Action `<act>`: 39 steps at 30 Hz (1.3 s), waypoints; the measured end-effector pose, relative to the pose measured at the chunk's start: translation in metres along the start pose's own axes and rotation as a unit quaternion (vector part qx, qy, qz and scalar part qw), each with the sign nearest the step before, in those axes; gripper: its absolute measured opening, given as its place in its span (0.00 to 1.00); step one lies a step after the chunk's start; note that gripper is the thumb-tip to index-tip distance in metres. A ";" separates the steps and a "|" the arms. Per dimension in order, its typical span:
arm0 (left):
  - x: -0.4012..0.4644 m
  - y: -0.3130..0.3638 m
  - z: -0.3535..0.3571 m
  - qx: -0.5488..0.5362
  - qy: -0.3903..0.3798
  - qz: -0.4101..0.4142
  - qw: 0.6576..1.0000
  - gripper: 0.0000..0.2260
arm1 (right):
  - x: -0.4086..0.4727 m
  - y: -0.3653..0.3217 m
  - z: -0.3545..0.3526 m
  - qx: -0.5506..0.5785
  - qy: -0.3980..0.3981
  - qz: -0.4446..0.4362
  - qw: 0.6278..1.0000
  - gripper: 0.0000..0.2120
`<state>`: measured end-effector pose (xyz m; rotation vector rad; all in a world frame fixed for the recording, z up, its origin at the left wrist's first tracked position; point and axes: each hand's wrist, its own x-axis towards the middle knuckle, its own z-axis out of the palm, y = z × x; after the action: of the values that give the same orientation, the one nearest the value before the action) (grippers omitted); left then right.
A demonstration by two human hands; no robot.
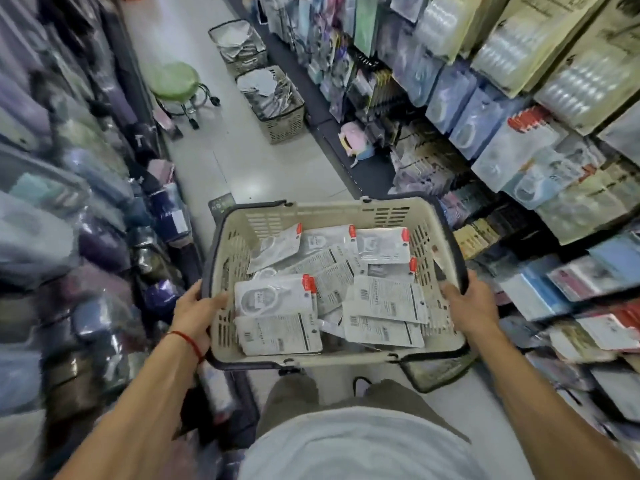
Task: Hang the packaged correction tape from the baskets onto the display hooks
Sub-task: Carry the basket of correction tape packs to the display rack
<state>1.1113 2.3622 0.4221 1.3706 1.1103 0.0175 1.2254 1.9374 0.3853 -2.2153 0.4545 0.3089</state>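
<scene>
A beige plastic basket (313, 213) with dark handles hangs in the air in front of me, held at waist height. Several white correction tape packages (382, 297) with red top tabs lie loose inside it, some face down. My left hand (195, 315) grips the basket's left rim, thumb inside. My right hand (472, 306) grips the right rim in the same way. Display racks (540, 157) full of hanging packaged goods line the right side of the aisle.
Two more baskets (277, 102) filled with packages stand on the floor farther down the aisle by the right shelving. A green stool (176, 83) on wheels stands at the left. Packed shelves (69, 202) line the left side. Another dark-rimmed basket (433, 374) sits on the floor below.
</scene>
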 end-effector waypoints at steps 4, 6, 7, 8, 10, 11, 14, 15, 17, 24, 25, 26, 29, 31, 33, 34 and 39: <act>0.092 0.060 0.007 0.017 -0.068 0.006 0.998 0.17 | 0.022 -0.049 0.025 0.002 0.079 0.015 0.997 0.15; 0.131 0.092 0.014 0.042 -0.096 0.013 0.994 0.16 | 0.030 -0.067 0.038 0.023 0.109 0.024 0.994 0.14; 0.149 0.109 0.019 0.053 -0.106 0.017 0.993 0.15 | 0.033 -0.076 0.045 0.034 0.119 0.030 0.992 0.14; 0.165 0.126 0.025 0.060 -0.116 0.021 0.991 0.15 | 0.037 -0.084 0.051 0.041 0.129 0.035 0.990 0.14; 0.193 0.159 0.042 0.075 -0.140 0.034 0.987 0.14 | 0.050 -0.097 0.061 0.045 0.145 0.049 0.987 0.14; 0.206 0.174 0.051 0.085 -0.148 0.043 0.984 0.14 | 0.059 -0.103 0.066 0.053 0.146 0.060 0.986 0.13; 0.243 0.215 0.085 0.111 -0.172 0.058 0.977 0.15 | 0.094 -0.116 0.079 0.088 0.143 0.086 0.982 0.13; 0.252 0.227 0.097 0.120 -0.179 0.058 0.975 0.16 | 0.107 -0.119 0.083 0.096 0.142 0.094 0.981 0.14; 0.270 0.250 0.124 0.144 -0.177 0.071 0.971 0.18 | 0.135 -0.125 0.089 0.105 0.142 0.114 0.978 0.16; 0.306 0.322 0.222 0.231 -0.208 0.085 0.947 0.18 | 0.175 -0.134 0.086 0.139 0.167 0.208 0.954 0.15; 0.310 0.327 0.236 0.242 -0.219 0.082 0.942 0.18 | 0.176 -0.133 0.086 0.145 0.176 0.221 0.948 0.14; 0.316 0.331 0.249 0.252 -0.227 0.077 0.937 0.18 | 0.175 -0.131 0.085 0.154 0.184 0.236 0.942 0.14; 0.333 0.336 0.292 0.270 -0.256 0.042 0.927 0.13 | 0.174 -0.132 0.085 0.182 0.202 0.284 0.919 0.15; 0.345 0.333 0.317 0.291 -0.273 0.013 0.917 0.11 | 0.172 -0.132 0.085 0.181 0.215 0.306 0.910 0.17; 0.357 0.327 0.342 0.311 -0.297 -0.004 0.903 0.10 | 0.168 -0.130 0.086 0.180 0.225 0.322 0.902 0.18; 0.364 0.323 0.354 0.322 -0.310 -0.011 0.895 0.10 | 0.167 -0.128 0.089 0.185 0.227 0.331 0.897 0.18; 0.408 0.294 0.391 0.390 -0.346 -0.049 0.852 0.15 | 0.161 -0.122 0.114 0.160 0.253 0.361 0.883 0.13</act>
<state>1.7404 2.3917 0.3252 1.8028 0.5531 -1.0306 1.4148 2.0632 0.3394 -1.7023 1.5144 0.0166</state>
